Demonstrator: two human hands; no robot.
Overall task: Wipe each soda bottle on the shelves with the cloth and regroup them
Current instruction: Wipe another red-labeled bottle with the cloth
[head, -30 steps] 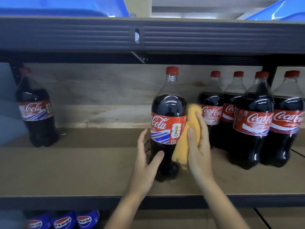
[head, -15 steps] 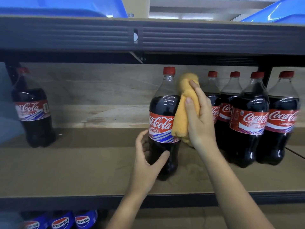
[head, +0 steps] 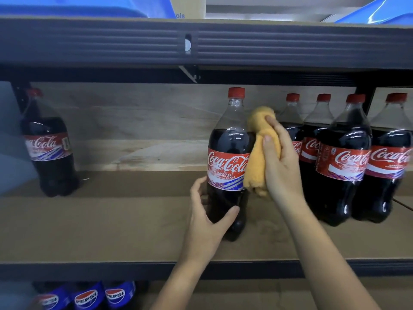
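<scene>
Cloth on the right side of the middle bottle, both hands on it.

The left hand curls round the lower body of the bottle, thumb across the front and fingers behind, under the label. The right hand grips the cloth bunched in its fingers and presses it to the bottle's right shoulder and label edge. The bottle stands upright on the shelf, back from its front edge. Just right of the right hand's knuckles stands a group of four bottles, close enough that little room is left on that side. Left of the left fingers the board runs open up to a lone bottle near the far left end. Pepsi bottles show below the front rail.
</scene>
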